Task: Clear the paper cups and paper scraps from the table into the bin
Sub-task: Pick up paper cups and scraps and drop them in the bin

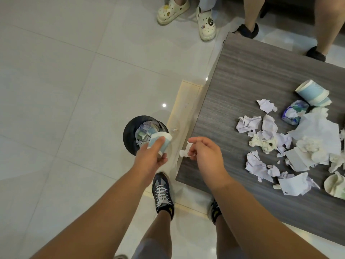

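My left hand (152,156) grips a crushed light-blue and white paper cup (162,139) right over the near rim of the small black bin (128,135) on the floor. The bin holds several crumpled cups and scraps. My right hand (203,152) pinches a small white paper scrap (184,151) just off the table's left edge, to the right of the bin. On the dark wood-grain table (242,75) lie several crumpled white paper scraps (261,131), a blue paper cup on its side (310,93) and a crushed patterned cup (294,112).
My two feet in dark sneakers (162,193) stand by the table's near-left corner. Two other people's feet, one pair in cream clogs (205,21) and one in black sandals (248,30), stand beyond the table's far edge. Light floor tiles spread to the left.
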Available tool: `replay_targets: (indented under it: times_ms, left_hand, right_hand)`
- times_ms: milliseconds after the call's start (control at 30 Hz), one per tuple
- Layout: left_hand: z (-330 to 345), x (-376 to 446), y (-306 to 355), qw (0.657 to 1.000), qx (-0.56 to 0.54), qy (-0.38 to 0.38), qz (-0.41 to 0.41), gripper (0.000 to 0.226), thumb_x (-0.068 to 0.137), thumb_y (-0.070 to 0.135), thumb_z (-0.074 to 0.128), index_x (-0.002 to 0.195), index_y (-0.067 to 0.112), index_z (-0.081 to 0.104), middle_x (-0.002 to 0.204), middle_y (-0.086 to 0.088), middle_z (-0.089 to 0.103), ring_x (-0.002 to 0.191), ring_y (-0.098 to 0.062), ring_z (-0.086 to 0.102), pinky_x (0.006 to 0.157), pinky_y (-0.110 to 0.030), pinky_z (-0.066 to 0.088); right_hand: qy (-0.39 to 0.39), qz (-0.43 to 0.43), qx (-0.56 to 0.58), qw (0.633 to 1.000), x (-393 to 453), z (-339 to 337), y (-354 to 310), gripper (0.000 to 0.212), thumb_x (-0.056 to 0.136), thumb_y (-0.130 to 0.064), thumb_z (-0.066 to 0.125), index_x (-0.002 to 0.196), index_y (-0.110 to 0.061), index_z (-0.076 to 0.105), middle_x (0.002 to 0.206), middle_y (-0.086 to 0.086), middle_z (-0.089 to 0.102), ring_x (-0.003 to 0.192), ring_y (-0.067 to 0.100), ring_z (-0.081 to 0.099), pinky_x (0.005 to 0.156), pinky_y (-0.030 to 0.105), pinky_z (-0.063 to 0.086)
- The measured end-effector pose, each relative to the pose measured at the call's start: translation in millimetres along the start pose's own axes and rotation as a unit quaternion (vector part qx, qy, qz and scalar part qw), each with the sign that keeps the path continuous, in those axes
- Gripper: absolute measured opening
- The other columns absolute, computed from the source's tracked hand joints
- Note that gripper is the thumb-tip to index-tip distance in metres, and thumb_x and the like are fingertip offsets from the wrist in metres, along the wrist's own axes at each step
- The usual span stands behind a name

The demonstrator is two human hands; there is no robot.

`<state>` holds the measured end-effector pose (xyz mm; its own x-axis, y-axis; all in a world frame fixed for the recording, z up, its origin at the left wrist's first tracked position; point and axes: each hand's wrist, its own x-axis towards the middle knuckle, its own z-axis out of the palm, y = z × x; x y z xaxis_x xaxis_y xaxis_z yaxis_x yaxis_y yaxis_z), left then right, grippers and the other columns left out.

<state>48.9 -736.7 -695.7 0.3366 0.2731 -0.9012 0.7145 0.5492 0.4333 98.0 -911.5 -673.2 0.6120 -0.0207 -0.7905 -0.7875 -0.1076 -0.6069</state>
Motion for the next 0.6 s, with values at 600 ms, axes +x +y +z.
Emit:
replay_targets:
  times_ms: [600]
  left_hand:
    - [-4, 12, 21, 0.962, 0.180, -0.196, -0.060, 0.039, 0.097, 0.065, 0.057, 0.114, 0.033, 0.071, 0.111, -0.008, 0.077, 0.083, -0.029, 0.079, 0.069, -0.039, 0.063]
  right_hand:
    - [-0.123, 0.041, 0.273, 0.953, 25, 40, -14, 0.022, 0.087, -0.001, 0.044, 0.093, 0.000, 0.066, 0.067, 0.005, 0.048, 0.058, 0.018, 0.050, 0.059, 0.031, 0.047]
